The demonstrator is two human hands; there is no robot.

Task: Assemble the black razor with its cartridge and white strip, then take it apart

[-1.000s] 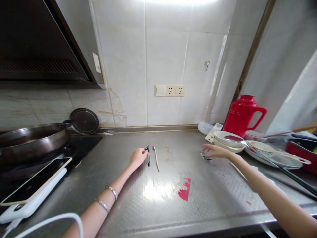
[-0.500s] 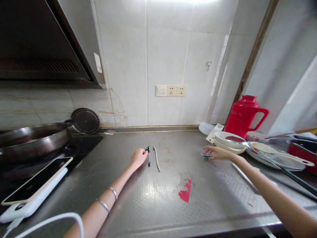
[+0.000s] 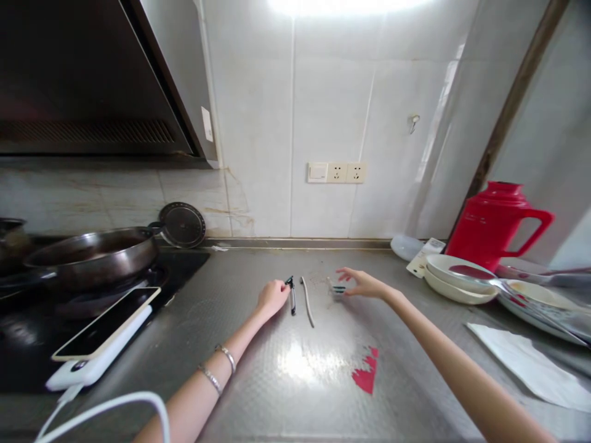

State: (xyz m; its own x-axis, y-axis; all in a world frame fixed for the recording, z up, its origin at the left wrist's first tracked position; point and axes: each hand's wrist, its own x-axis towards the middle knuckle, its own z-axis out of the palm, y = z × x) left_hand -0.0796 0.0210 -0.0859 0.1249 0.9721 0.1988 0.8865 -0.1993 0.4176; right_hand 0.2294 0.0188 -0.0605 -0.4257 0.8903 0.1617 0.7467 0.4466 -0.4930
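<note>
My left hand (image 3: pixel 273 298) is closed, fingertips pinching the top of a slim dark stick-like tool (image 3: pixel 292 299) with a dark green end. Its exact kind is unclear. Just right of it, a thin whitish cord-like piece (image 3: pixel 308 303) lies on the counter. My right hand (image 3: pixel 364 285) holds a small clear item with dark green bands (image 3: pixel 338 288) between thumb and lower fingers, its upper fingers stretched out. This item is low over the steel counter; whether it touches the surface cannot be made out. Nearer to me lies a torn red scrap (image 3: pixel 366 373).
On the left are a hob with a pan (image 3: pixel 99 249), a phone (image 3: pixel 111 323) and a white power bank (image 3: pixel 99 354) with a cable. Bowls (image 3: pixel 457 286), a red thermos jug (image 3: pixel 494 224) and a white tissue (image 3: pixel 529 366) occupy the right. Wall sockets (image 3: pixel 347 173) are behind.
My right hand has moved left across the counter, bringing the small clear item near the whitish cord-like piece. My left hand keeps its pinch on the tool. The view has turned slightly left.
</note>
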